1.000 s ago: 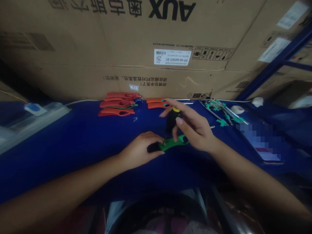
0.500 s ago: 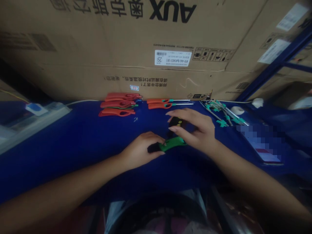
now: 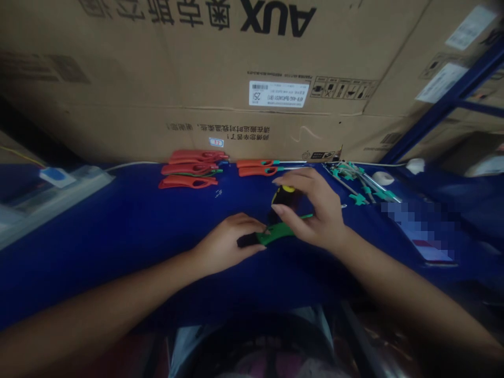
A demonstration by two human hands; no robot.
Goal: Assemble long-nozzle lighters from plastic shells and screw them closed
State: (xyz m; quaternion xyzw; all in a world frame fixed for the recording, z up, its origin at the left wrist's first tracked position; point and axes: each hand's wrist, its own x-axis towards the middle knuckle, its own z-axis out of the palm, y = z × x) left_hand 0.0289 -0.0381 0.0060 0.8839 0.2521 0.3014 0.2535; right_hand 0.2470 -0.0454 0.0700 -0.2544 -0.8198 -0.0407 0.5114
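Observation:
My left hand (image 3: 226, 241) is closed on the black end of a green utility lighter (image 3: 277, 232), holding it low over the blue table. In my right hand (image 3: 323, 210), the thumb and fingers grip the black and yellow handle of a screwdriver (image 3: 284, 196). It stands roughly upright above the lighter; its lower end is dark, and I cannot tell whether it touches. My right thumb and palm cover part of the lighter, whose far end shows to the right of my hand.
Red and orange lighter bodies (image 3: 189, 182) lie at the back left. Two orange lighters with metal tubes (image 3: 258, 171) are right of them. Loose metal tubes with teal parts (image 3: 358, 181), a white roll (image 3: 382, 178) and a phone (image 3: 423, 236) lie right. A large cardboard box (image 3: 177, 79) stands behind.
My right hand has shifted slightly up and left, and the screwdriver handle has turned, showing more yellow at its top. My left hand and the lighter stay almost in place.

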